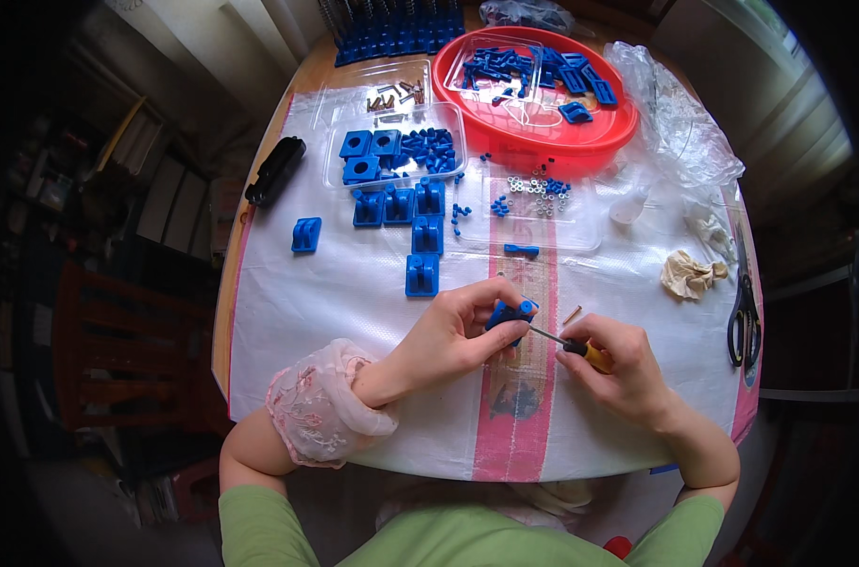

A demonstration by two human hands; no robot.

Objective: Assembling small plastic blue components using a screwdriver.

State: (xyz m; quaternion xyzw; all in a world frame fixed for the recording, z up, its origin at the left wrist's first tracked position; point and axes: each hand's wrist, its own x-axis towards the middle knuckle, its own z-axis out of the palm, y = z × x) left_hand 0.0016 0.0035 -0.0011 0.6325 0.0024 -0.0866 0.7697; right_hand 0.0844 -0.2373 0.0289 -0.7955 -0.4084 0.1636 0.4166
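Near the table's front, my left hand point(458, 329) pinches a small blue plastic part point(510, 319) between thumb and fingers. My right hand point(623, 367) is closed round the yellow and black handle of a screwdriver point(588, 355). Its metal shaft points left, and the tip meets the blue part or lies just against it; my left thumb hides the exact contact. A brass-coloured screw point(572, 315) lies on the cloth just beyond my right hand. Farther off lies a narrow blue piece point(521, 250). Left of it, several blue blocks with rounded lugs point(422, 275) form a rough column.
Behind stand a clear tray point(331, 175) of blue parts, another clear tray point(592, 231) with nuts and small blue bits, and a red basin point(580, 156). Black scissors point(743, 326) and crumpled paper point(691, 275) lie right; a black case point(276, 171) and a lone blue block point(306, 235) left.
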